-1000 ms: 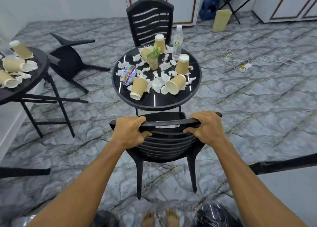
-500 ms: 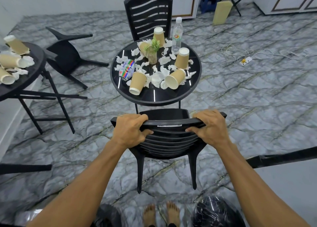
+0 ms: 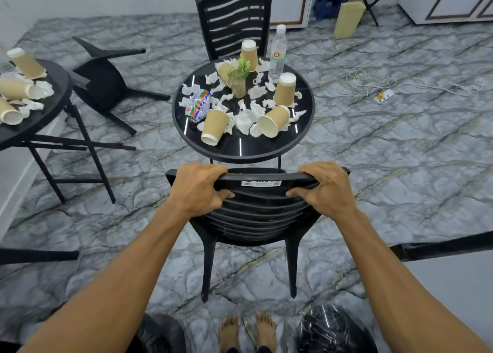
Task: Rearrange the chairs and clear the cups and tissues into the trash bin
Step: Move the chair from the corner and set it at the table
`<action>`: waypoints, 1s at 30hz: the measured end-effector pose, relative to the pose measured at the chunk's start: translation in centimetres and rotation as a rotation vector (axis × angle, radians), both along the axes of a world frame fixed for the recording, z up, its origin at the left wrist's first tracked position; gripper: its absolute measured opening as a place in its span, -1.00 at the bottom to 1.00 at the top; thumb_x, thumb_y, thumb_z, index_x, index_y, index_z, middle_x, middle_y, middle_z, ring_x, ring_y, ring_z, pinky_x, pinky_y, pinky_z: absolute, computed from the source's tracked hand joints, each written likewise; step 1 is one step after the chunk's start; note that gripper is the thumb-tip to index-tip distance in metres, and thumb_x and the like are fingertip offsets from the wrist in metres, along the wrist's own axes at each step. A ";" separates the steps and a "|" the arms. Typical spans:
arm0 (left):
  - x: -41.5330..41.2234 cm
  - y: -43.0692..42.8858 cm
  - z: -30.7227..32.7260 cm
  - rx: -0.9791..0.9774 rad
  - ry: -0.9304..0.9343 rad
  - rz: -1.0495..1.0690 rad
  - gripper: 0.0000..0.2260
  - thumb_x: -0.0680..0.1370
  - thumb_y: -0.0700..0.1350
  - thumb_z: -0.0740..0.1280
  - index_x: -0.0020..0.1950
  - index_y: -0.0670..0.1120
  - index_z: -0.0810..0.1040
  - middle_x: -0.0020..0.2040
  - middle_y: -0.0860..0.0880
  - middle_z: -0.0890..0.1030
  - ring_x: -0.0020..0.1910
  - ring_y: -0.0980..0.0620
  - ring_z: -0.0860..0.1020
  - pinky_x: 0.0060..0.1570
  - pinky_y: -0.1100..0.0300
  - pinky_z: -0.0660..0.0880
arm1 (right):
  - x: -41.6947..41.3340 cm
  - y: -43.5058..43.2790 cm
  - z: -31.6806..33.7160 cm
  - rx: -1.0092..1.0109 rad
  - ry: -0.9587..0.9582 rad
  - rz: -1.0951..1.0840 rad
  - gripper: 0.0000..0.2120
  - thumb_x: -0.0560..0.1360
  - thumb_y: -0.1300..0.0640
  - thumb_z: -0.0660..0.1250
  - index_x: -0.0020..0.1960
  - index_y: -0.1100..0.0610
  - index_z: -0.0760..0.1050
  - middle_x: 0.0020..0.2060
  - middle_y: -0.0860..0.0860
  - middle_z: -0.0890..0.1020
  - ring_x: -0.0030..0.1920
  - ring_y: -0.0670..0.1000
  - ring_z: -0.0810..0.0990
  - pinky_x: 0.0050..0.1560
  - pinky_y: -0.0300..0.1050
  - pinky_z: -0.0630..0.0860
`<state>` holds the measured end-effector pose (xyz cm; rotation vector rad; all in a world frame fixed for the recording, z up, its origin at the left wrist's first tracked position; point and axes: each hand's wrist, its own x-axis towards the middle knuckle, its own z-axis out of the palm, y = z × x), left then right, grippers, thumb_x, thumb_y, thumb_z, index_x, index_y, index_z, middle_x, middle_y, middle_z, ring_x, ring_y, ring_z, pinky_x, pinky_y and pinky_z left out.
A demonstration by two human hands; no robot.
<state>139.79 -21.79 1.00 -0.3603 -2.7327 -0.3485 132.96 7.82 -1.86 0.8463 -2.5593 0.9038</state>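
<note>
Before the round table (image 3: 241, 150), both hands curl over the top rail of a black chair (image 3: 256, 216), left hand (image 3: 196, 190) and right hand (image 3: 326, 188) gripping its ends; on the table lie paper cups (image 3: 214, 127) among crumpled tissues (image 3: 245, 119); behind it stands a second chair (image 3: 233, 19); left of it a third chair (image 3: 104, 78) lies tipped.

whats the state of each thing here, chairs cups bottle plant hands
near chair, upright, left hand and right hand grip its backrest top
far chair, upright
left chair, tipped over
water bottle, upright, capped
front left cup, on its side
front right cup, on its side
potted plant, upright
</note>
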 end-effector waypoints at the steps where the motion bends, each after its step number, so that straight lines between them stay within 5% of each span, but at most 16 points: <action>1: -0.1 -0.2 0.1 0.005 0.003 -0.003 -0.63 0.19 0.04 0.67 -0.25 -0.05 0.55 -0.43 0.09 0.54 -0.46 0.00 0.53 -0.44 0.26 0.28 | -0.2 -0.3 0.0 -0.006 -0.006 0.003 -0.59 0.14 -0.04 0.69 -0.18 0.13 0.62 -0.29 -0.08 0.64 -0.28 0.00 0.59 -0.12 -0.03 0.49; 23: 5.9 0.1 -4.8 0.021 -0.001 0.006 -0.69 0.33 0.14 0.53 -0.24 -0.06 0.57 -0.41 0.06 0.52 -0.44 0.03 0.50 -0.50 0.11 0.42 | 5.6 0.7 -3.4 0.078 0.064 -0.074 -0.62 0.24 -0.16 0.62 -0.24 0.09 0.57 -0.35 -0.11 0.58 -0.30 -0.05 0.48 -0.11 -0.22 0.26; 30: 11.0 1.6 -6.0 0.066 -0.158 0.001 -0.84 0.40 0.03 0.45 -0.22 -0.03 0.58 -0.39 0.08 0.55 -0.41 0.02 0.54 -0.50 0.11 0.45 | 9.7 2.2 -3.0 0.239 -0.169 -0.074 -0.70 0.17 -0.18 0.60 -0.20 -0.06 0.66 -0.42 -0.14 0.63 -0.36 -0.03 0.61 -0.32 -0.08 0.52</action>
